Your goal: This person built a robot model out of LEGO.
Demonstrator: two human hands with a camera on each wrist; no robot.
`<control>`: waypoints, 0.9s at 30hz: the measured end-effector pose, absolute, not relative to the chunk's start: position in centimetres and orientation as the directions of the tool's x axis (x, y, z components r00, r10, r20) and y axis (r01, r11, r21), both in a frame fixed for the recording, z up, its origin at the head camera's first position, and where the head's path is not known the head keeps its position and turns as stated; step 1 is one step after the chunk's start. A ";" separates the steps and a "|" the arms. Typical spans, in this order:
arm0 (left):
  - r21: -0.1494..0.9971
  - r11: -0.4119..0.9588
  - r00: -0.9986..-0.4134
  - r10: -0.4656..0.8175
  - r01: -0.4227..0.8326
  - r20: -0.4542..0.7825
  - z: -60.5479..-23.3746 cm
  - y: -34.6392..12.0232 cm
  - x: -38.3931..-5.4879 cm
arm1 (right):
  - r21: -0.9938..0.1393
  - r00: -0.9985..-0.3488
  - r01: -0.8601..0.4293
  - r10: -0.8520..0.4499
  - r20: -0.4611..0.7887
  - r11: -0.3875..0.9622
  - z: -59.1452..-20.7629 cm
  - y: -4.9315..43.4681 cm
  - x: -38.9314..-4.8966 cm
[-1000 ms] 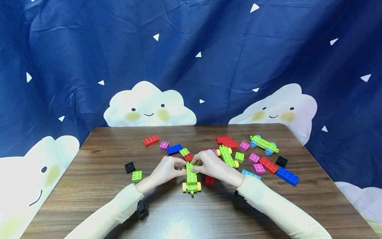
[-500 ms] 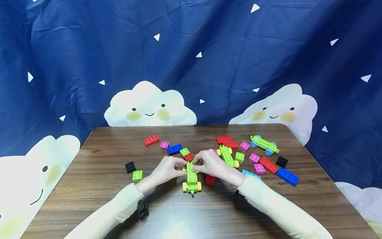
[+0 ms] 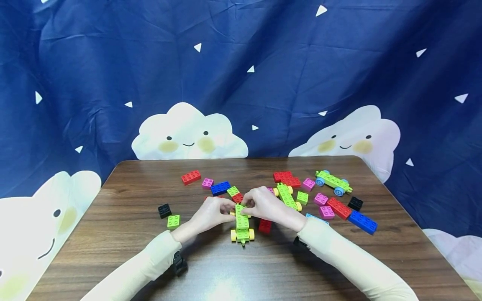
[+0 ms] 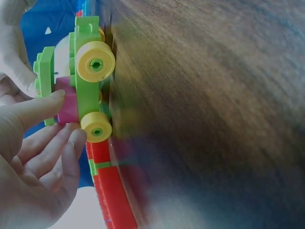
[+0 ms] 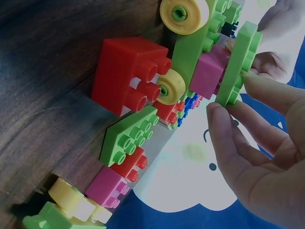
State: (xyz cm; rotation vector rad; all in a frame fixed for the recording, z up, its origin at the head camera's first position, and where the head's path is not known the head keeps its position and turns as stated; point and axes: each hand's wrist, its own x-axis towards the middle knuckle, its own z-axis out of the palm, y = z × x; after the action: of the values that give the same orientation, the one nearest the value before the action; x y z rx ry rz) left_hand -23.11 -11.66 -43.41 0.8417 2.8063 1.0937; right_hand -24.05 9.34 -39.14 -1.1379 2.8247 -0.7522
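Observation:
A green wheeled base (image 3: 242, 238) with yellow wheels stands on the table between both hands. On its studs sits a pink brick (image 4: 70, 101), mostly hidden from above. My left hand (image 3: 214, 214) pinches the pink brick between thumb and fingers. A thin green studded plate (image 5: 238, 64) lies over the pink brick, with a narrow gap between them showing in the right wrist view. My right hand (image 3: 265, 207) pinches that plate near its far end, fingertips on its edge and studs.
Close right of the base are a red brick (image 3: 265, 226) and another yellow-wheeled green base (image 3: 288, 198). A blue-wheeled base (image 3: 333, 181) stands farther back. Loose bricks lie around, including a black one (image 3: 164, 210) at left and a long blue one (image 3: 362, 222) at right.
My right hand and wrist have shifted very slightly, covering a little more of the light blue brick behind. The left hand and the wheeled base stay in place.

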 end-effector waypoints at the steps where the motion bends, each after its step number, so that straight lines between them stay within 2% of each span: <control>1: 0.634 0.609 -0.855 0.488 0.477 0.175 -43.4 -11.6 -23.1 | -0.438 -0.737 -0.651 -0.654 0.171 0.619 -39.2 9.4 -24.1; 15: 0.638 0.603 -0.849 0.503 0.480 0.163 -43.2 -11.7 -23.0 | -0.475 -0.739 -0.643 -0.650 0.178 0.601 -39.6 9.7 -24.0; 27: 0.625 0.599 -0.850 0.477 0.501 0.224 -42.8 -11.5 -22.9 | -0.475 -0.749 -0.638 -0.633 0.197 0.606 -39.8 9.7 -23.9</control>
State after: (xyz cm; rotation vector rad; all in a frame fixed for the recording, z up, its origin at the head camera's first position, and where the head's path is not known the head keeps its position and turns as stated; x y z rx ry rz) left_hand -22.88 -11.50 -42.75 0.8685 2.8384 1.1263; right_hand -23.92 9.66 -39.77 -1.1165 2.8234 -0.8403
